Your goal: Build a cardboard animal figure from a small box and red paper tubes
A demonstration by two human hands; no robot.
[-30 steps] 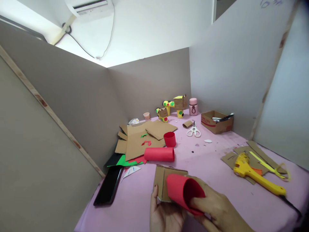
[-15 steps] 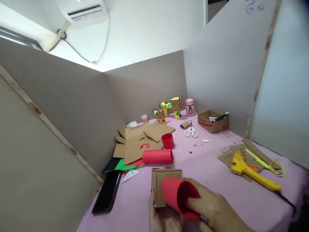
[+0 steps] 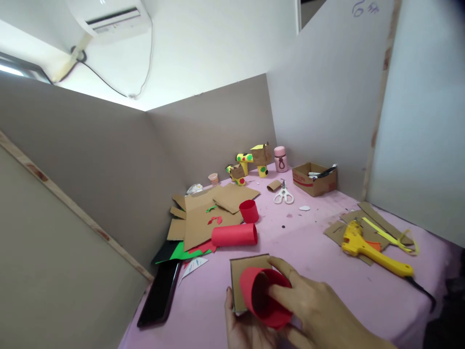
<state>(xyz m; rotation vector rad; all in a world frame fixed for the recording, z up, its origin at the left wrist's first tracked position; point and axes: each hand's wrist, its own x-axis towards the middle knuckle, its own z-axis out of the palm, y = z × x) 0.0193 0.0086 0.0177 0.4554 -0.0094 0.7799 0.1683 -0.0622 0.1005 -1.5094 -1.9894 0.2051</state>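
At the near edge of the pink table (image 3: 312, 237), my left hand (image 3: 245, 329) holds a small brown cardboard piece (image 3: 242, 271) from below. My right hand (image 3: 319, 315) grips a red paper tube (image 3: 259, 298), fingers over its rim and thumb side, pressing it against the cardboard. The tube's open end faces me. Both hands are close together, partly cut off by the frame's bottom edge.
Ahead lie a longer red roll (image 3: 234, 234), a short red roll (image 3: 249, 211), cardboard sheets (image 3: 203, 218), green and red paper scraps, a black phone (image 3: 160, 293), scissors (image 3: 283, 195), a cardboard box (image 3: 314, 179), a yellow glue gun (image 3: 370, 249) and yellow craft figures (image 3: 250, 162). Partition boards surround the table.
The red tube has turned so its open end faces me more, and the cardboard piece has been rotated flatter. The view has shifted slightly right and down.
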